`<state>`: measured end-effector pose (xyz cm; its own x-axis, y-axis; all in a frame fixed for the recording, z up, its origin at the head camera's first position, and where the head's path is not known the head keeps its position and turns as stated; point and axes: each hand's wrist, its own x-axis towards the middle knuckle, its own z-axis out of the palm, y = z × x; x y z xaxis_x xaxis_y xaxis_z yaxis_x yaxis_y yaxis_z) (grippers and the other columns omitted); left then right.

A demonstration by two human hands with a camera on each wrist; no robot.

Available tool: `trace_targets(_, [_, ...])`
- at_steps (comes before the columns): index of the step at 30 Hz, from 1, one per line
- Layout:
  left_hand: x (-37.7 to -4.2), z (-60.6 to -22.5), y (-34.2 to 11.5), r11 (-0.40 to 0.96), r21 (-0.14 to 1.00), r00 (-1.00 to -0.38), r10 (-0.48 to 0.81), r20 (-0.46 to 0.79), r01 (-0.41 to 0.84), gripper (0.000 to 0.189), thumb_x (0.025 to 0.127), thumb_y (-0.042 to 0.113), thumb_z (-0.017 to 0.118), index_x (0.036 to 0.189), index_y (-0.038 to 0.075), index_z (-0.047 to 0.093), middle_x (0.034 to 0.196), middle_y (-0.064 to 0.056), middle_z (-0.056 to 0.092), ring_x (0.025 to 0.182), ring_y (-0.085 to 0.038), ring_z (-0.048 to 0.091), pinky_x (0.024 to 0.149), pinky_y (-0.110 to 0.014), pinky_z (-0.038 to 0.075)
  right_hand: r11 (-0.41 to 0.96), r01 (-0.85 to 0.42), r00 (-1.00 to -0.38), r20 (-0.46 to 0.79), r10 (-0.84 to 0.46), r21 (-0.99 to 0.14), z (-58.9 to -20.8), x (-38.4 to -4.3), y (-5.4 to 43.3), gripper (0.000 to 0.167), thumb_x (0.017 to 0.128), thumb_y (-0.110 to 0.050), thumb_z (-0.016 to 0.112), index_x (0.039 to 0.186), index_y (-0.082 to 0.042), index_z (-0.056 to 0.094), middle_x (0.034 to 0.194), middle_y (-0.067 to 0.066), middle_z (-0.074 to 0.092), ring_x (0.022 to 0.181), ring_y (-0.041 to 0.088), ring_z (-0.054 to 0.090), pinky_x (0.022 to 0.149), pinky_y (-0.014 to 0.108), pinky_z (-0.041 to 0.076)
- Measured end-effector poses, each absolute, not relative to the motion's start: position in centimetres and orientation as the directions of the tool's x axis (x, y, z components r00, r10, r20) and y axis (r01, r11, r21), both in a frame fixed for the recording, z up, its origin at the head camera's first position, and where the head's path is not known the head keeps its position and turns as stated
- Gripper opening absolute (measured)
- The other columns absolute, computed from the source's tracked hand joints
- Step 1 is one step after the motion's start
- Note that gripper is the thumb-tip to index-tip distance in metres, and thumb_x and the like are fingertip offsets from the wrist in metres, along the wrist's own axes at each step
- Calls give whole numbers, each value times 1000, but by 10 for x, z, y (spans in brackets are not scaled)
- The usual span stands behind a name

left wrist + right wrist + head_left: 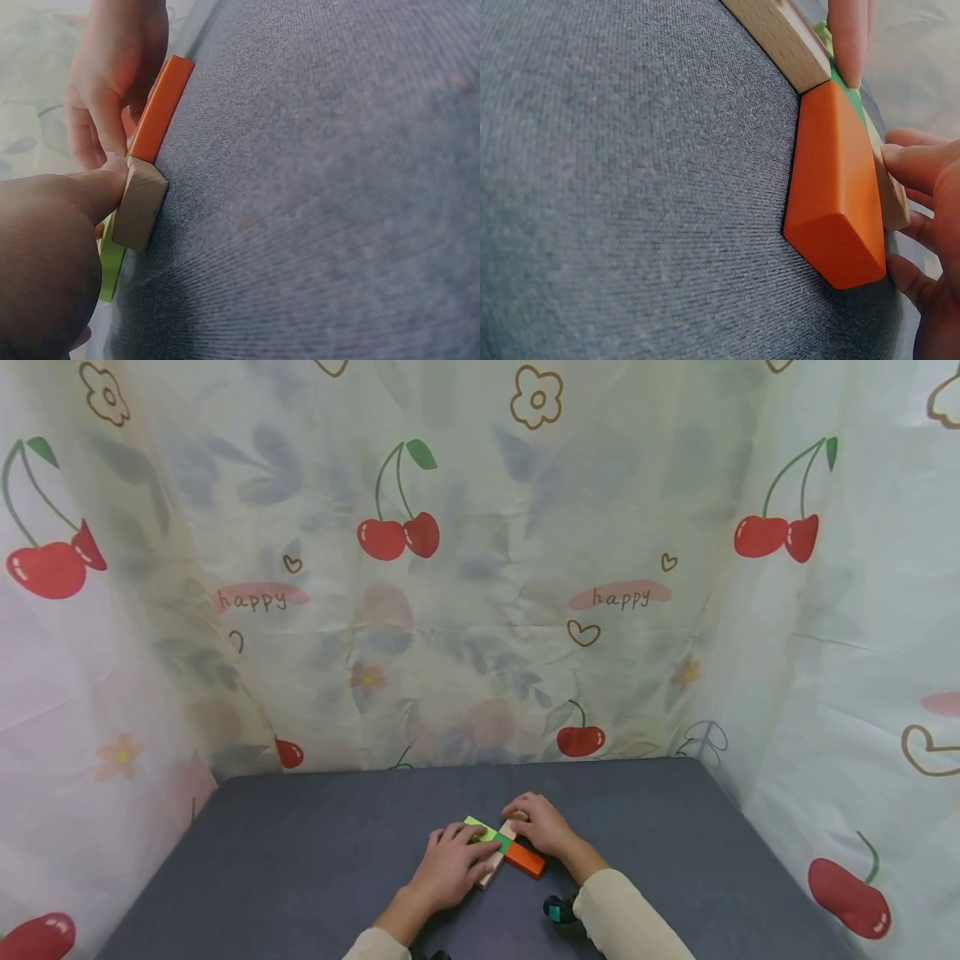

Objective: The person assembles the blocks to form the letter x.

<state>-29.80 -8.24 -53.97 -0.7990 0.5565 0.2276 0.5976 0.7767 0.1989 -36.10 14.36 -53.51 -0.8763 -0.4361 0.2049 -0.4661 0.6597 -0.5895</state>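
Observation:
Several blocks lie together in a cross on the dark cloth: a green block [850, 93] in the middle, a lime block [472, 821] far left, an orange block [526, 859] near right, one wooden block [140, 204] near left and another wooden block [893, 198] far right. My left hand [447, 870] lies over the left side, palm down. Its fairly straight fingers rest on the lime and green blocks, partly hiding them. My right hand [551, 828] holds the far-right wooden block between thumb and fingers.
A dark grey cloth [315, 860] covers the table. Printed curtains [480, 610] hang behind it and at both sides. Below my right wrist is a small black device [557, 909] with a teal patch.

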Motion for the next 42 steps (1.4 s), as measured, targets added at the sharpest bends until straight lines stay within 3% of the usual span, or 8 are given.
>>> trace_targets(33, [-298, -533, -79, 786, 181, -805, 557, 206, 590, 38, 98, 44, 55, 135, 36, 58, 137, 3, 51, 124, -24, 43, 94, -55, 34, 668, -455, -884, 207, -420, -589, -536, -361, 141, 16, 95, -11, 63, 107, -14, 72, 114, 5, 60, 107, 28, 53, 92, 50, 42])
trace_targets(42, [-297, -537, -80, 779, 165, -791, 561, 244, 604, 37, 99, 44, 52, 135, 36, 57, 140, 2, 49, 125, -25, 43, 95, -55, 34, 638, -456, -883, 226, -412, -620, -532, -361, 143, 21, 94, -9, 63, 113, -10, 70, 115, 7, 60, 103, 28, 53, 87, 49, 44])
